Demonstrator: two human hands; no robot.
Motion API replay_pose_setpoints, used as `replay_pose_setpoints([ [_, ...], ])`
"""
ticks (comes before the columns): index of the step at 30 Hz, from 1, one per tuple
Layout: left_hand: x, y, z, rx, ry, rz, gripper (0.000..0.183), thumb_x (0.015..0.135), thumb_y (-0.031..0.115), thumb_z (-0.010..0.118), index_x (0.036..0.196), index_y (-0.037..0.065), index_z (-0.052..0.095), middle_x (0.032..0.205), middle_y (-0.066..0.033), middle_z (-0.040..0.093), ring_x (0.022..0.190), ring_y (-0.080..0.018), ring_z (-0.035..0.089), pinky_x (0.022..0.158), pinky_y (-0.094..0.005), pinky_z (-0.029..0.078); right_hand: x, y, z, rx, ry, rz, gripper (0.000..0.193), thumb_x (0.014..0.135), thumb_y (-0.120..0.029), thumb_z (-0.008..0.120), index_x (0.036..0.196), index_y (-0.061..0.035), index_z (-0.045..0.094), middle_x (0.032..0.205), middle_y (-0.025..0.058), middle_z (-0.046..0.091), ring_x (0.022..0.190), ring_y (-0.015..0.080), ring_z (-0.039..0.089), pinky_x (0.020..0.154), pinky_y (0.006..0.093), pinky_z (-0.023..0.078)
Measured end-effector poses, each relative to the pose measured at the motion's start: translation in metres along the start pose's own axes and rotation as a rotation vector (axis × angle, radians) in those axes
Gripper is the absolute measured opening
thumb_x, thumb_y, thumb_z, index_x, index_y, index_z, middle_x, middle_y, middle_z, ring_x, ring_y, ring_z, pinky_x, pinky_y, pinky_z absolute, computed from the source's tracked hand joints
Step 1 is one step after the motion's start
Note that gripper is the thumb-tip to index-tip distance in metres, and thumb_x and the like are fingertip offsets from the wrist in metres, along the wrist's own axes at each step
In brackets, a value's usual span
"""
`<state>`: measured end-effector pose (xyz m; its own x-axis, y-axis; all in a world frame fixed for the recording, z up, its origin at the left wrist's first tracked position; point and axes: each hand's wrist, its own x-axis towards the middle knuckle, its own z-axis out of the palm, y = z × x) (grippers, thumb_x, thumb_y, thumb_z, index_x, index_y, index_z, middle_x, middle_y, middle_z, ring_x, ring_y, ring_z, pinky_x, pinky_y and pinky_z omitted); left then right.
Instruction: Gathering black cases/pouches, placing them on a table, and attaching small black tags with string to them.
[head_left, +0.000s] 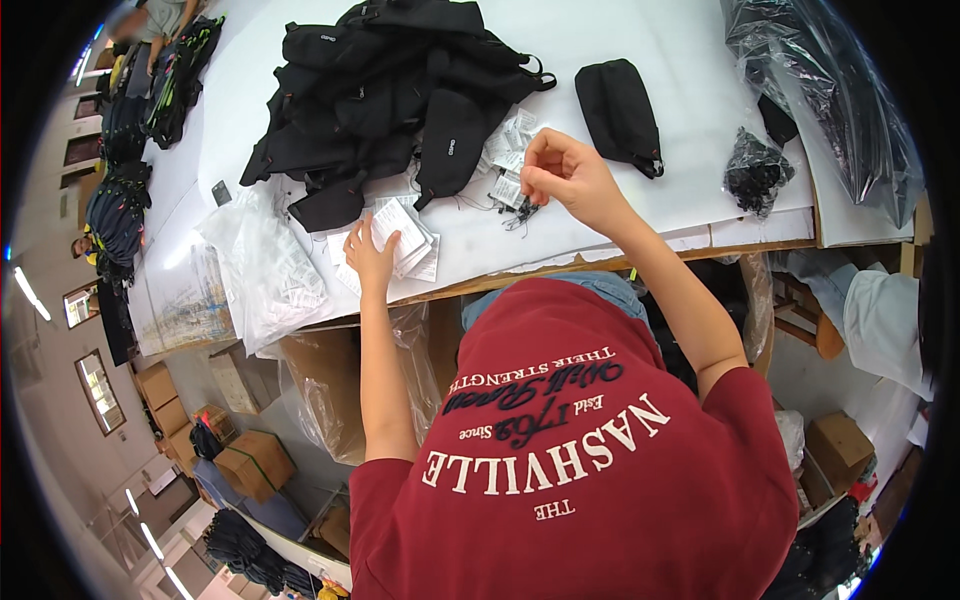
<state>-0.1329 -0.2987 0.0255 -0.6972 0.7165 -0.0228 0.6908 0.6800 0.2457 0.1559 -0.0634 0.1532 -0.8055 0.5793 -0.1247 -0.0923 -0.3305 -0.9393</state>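
Note:
My left hand (371, 258) lies with its fingers apart on a loose stack of white printed paper slips (412, 243) near the table's front edge. Raised to the right, my right hand (575, 185) has thumb and forefinger pinched together; whatever is between them is too small to make out. Just left of and below those fingers are small white tags (508, 160) with thin black strings (517, 212). Behind both hands rises a heap of black fabric pouches (370, 105), one of them (448, 145) lying in front. A single black pouch (617, 112) lies flat beyond my right hand.
Left of the slips sits a clear plastic bag of white tags (265, 265), with a small dark object (220, 192) behind it. Rightward are a bag of black pieces (757, 172) and large plastic-wrapped black goods (825, 90). Another person (160, 25) is at the far left.

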Motion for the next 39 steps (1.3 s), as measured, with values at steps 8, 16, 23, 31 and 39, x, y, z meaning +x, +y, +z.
replay_pose_setpoints([
  [8,0.007,0.028,-0.04,0.119,-0.065,0.078,0.041,0.072,0.024,0.074,0.102,0.005,0.053,0.1,-0.013,0.055,0.1,-0.0303,0.047,0.087,-0.0419,0.037,-0.018,-0.041,0.022,-0.34,0.107,-0.264,0.014,0.085,-0.004,0.057,0.097,-0.007,0.05,0.066,0.0016,0.055,0.06,0.0083,0.052,0.057,0.0225,0.041],
  [16,-0.042,0.152,-0.121,-1.185,-0.281,-0.196,0.04,0.084,0.01,0.061,0.117,0.008,0.039,0.088,-0.0051,0.055,0.084,-0.0148,0.053,0.075,-0.0264,0.043,-0.038,-0.038,0.036,-0.317,0.02,-0.225,0.031,0.084,0.001,0.056,0.112,-0.006,0.045,0.073,0.0015,0.055,0.064,0.0062,0.051,0.063,0.0203,0.041],
  [23,-0.071,0.201,-0.131,-1.406,-0.389,-0.038,0.022,0.085,0.008,0.062,0.105,0.001,0.057,0.099,-0.004,0.055,0.088,-0.0096,0.053,0.079,-0.0224,0.042,-0.039,-0.025,0.052,-0.301,0.027,-0.285,0.037,0.081,0.003,0.057,0.114,-0.0054,0.044,0.069,0.0012,0.055,0.061,0.0067,0.052,0.06,0.0204,0.04],
  [31,-0.082,0.209,-0.128,-1.104,-0.138,0.122,0.017,0.084,0.007,0.064,0.098,-0.002,0.062,0.086,-0.0052,0.057,0.077,-0.0124,0.055,0.068,-0.0237,0.043,-0.042,-0.021,0.056,-0.433,0.069,-0.371,0.034,0.079,0.003,0.058,0.11,-0.0051,0.047,0.069,0.0028,0.057,0.059,0.0098,0.054,0.057,0.0222,0.043],
  [39,-0.086,0.203,-0.127,-1.174,-0.048,0.231,0.016,0.086,0.006,0.062,0.099,-0.001,0.064,0.086,-0.0073,0.06,0.077,-0.0129,0.056,0.07,-0.0236,0.043,-0.043,-0.018,0.052,-0.28,0.08,-0.212,0.019,0.08,-0.001,0.064,0.098,-0.0031,0.056,0.07,0.0052,0.061,0.06,0.0113,0.057,0.058,0.0231,0.045],
])
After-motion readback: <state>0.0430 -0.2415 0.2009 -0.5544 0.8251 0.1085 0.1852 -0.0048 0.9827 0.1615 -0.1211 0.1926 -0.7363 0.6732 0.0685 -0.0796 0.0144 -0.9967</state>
